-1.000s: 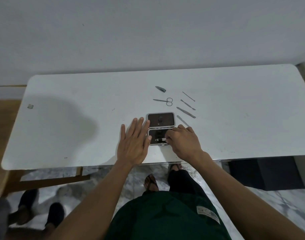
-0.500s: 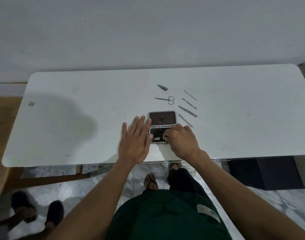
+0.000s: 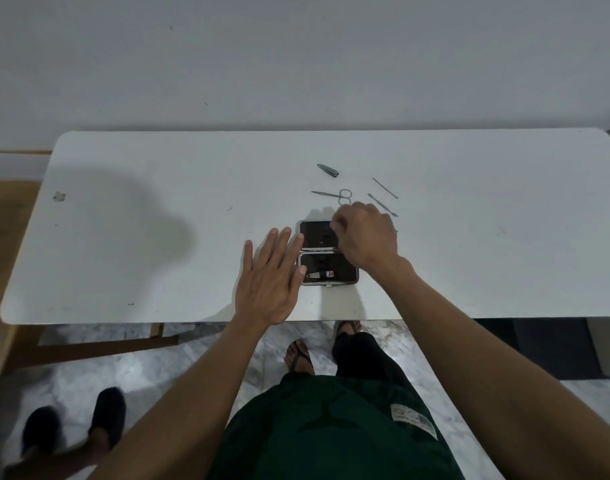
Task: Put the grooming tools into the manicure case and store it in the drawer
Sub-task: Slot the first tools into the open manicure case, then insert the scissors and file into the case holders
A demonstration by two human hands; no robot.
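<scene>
White table, manicure case lying open and flat near the front edge, two dark halves, hinge running left-right. Near half holds one silver tool seated across it, looks like a clipper. Far half partly covered by the right hand.

Left hand: flat, fingers spread wide, palm down on the table, fingertips touching the case's left edge. Holding nothing.

Right hand: over the far-right part of the case, fingers curled in with the tips pinched close together at the far half's top edge. Can't tell if anything is between them.

Loose tools on the table beyond the case: nail clipper farthest back, scissors just beyond the right hand's knuckles, thin metal pick and a second slim tool to the right, both angled diagonally. All apart from each other, none touching the case.

No drawer visible in this view.
</scene>
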